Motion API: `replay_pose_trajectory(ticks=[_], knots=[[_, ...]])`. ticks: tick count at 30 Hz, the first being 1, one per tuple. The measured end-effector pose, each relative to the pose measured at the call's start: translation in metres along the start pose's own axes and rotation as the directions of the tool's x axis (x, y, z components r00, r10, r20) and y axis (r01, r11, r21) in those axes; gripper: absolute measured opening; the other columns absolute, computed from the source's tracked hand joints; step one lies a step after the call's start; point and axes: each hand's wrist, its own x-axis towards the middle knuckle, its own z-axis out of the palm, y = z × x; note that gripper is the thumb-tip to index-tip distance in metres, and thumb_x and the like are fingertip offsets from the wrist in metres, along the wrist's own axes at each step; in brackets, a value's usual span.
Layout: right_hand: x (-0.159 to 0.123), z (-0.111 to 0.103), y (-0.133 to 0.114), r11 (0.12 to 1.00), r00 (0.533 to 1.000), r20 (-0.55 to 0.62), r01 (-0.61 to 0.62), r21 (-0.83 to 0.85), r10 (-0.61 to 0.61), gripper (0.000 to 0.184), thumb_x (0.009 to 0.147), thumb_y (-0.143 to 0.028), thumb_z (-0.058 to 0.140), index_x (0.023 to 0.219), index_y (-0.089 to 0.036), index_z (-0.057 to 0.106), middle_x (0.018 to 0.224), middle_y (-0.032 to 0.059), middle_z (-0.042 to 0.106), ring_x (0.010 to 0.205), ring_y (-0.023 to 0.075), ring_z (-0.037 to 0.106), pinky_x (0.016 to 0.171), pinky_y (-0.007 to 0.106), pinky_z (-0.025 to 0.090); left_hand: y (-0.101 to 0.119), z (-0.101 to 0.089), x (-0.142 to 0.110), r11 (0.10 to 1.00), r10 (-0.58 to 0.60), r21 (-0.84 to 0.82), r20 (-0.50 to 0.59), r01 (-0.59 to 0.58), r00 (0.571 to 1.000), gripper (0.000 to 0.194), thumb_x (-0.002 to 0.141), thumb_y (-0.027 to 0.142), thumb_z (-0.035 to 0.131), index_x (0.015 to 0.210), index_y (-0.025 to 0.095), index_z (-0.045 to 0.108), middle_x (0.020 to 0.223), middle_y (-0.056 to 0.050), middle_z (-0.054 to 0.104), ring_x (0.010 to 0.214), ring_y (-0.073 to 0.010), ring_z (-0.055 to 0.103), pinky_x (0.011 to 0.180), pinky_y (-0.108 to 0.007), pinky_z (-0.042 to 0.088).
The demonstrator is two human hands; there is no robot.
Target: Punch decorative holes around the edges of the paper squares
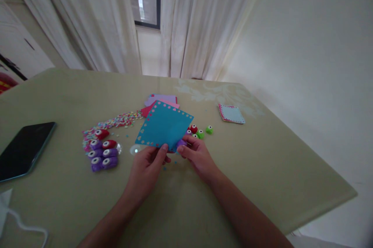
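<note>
My left hand (pixel 153 161) pinches the lower edge of a blue sheet of paper (pixel 166 124) between thumb and fingers. Small punched holes run along several of the sheet's edges. At its lower right corner, my right hand (pixel 198 154) is closed on a small purple craft punch (pixel 181 144), which sits against the paper's edge; whether the corner is inside its slot I cannot tell. Just beyond that hand stand green punches (pixel 209 130) and a red punch (pixel 194 128), each with a white ring on top. Tiny blue paper bits lie beneath the hands.
Purple punches (pixel 110 162) and red punches (pixel 101 134) are grouped at left, beside a strip of colourful confetti (pixel 122 119). Pink and lilac papers (pixel 164 99) lie behind the blue sheet. A stack of punched cards (pixel 231 114) is at right, a phone (pixel 26 147) far left.
</note>
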Motion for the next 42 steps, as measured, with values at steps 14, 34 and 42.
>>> replay_pose_trajectory(ticks=[14,34,42], knots=[[-0.002,-0.006,-0.002,0.992,0.99,0.076,-0.115,-0.047,0.118,0.045,0.073,-0.057,0.093,0.083,-0.017,0.074,0.075,-0.0003,0.061,0.066,0.0121,0.048,0.064,0.028,0.036,-0.01,0.001,0.0,0.997,0.017,0.072,0.071,-0.023,0.997,0.041,0.096,0.056,0.066,0.081,0.02,0.078,0.075,-0.006,0.079,0.068,-0.0215,0.074,0.063,-0.029,0.055],[-0.004,-0.005,-0.007,0.98,0.986,0.07,-0.138,-0.141,0.149,0.051,0.069,-0.064,0.093,0.075,-0.018,0.07,0.067,-0.0024,0.054,0.061,0.0122,0.04,0.058,0.029,0.026,-0.008,0.0,-0.002,0.984,0.036,0.168,0.102,-0.053,0.994,0.047,0.097,0.061,0.063,0.074,0.022,0.076,0.071,-0.003,0.077,0.066,-0.0207,0.07,0.063,-0.029,0.049],[-0.004,-0.005,-0.007,0.974,0.98,0.102,-0.151,-0.166,0.169,0.055,0.069,-0.067,0.091,0.073,-0.018,0.067,0.062,-0.0045,0.048,0.057,0.0105,0.036,0.056,0.029,0.024,-0.006,-0.001,-0.003,0.909,0.19,0.359,0.091,-0.21,0.978,0.05,0.102,0.055,0.057,0.065,0.022,0.062,0.058,0.001,0.063,0.055,-0.0163,0.055,0.057,-0.029,0.034]])
